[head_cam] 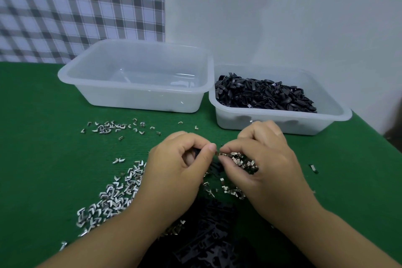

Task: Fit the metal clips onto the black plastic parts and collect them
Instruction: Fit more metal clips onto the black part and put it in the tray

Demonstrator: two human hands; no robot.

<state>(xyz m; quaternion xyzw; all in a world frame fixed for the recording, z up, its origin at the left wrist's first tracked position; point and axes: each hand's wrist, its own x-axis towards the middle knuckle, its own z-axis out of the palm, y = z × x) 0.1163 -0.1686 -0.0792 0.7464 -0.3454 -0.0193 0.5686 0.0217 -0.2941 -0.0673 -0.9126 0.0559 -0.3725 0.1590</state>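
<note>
A green table (43, 159) fills the view, with a checked cloth (76, 6) hanging behind it on the left. Two translucent tubs stand at the back, just beside each other: the left tub (65, 76), and the right tub (282, 124) holding a heap of black plastic parts (261, 93). A dark pile (208, 235) of more such parts lies at the near edge, between the forearms. Metal clips (113, 198) are strewn over the green, thickest left of the left hand (174, 169), with a thinner scatter (108, 128) before the left tub. The left hand, fingers curled, pinches one black part (196, 150). The right hand (261, 159) meets it, thumb and forefinger pinching a single clip (220, 154), a handful of clips (241, 161) cupped in its palm
</note>
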